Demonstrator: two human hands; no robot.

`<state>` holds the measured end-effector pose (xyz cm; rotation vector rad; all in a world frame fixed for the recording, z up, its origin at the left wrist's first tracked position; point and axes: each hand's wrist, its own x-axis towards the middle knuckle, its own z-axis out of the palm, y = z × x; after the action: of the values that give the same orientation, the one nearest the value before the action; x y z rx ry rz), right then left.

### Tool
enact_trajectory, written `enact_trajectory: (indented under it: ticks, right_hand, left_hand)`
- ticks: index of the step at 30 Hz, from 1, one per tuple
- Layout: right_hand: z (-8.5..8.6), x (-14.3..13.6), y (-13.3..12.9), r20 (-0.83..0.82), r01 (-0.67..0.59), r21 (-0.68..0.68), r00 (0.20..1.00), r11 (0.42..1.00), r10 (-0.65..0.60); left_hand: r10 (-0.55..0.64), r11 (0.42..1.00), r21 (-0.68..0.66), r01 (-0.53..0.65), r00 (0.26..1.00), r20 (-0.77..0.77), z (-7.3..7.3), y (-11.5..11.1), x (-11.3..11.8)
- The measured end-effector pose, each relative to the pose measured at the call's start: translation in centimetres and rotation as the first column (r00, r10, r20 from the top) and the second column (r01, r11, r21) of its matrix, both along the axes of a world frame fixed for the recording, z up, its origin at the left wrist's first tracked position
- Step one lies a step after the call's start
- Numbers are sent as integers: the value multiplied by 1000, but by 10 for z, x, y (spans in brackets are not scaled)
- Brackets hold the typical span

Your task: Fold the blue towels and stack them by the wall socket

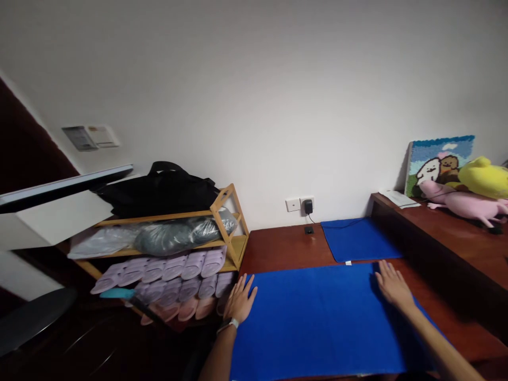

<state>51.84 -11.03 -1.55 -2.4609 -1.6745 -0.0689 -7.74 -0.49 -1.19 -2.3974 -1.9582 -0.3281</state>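
Observation:
A large blue cloth [317, 317] lies spread flat over the reddish-brown wooden tabletop [278, 248]. My left hand [241, 301], with a watch [228, 324] on its wrist, rests at the cloth's left edge, fingers stretched out. On the far right part of the cloth my right hand [393, 284] lies palm down, its fingers extended forward. Neither hand holds anything. Just beyond the large cloth is a smaller blue cloth [359, 241], with a white tag [348, 263] at its near edge.
To the left stands a wooden rack [234, 227] with several slippers [194, 264] and a black bag [162, 190]. Plush toys [464, 201] and a tufted picture [440, 159] sit on the raised ledge at right. A black plug [308, 206] is in the wall socket.

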Motion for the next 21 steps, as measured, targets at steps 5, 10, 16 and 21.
enact_trajectory:
  ticks: [5, 10, 16, 21]
  right_hand:
    - [30, -195, 15, -163, -320, 129, 927, 939, 338]
    - [32, -313, 13, -266, -513, 89, 814, 854, 517]
    - [9, -224, 2, -201, -418, 5, 889, 908, 411]
    - [-12, -71, -22, -110, -175, -122, 981, 977, 162]
  left_hand:
    - [-10, 1000, 5, 10, 1000, 8, -1, 0, 0]
    - [-6, 1000, -9, 6, 1000, -5, 3, -2, 0]
    - [-1, 1000, -28, 0, 1000, -22, 2, -1, 1]
    - [4, 1000, -9, -4, 1000, -5, -1, 3, 0]
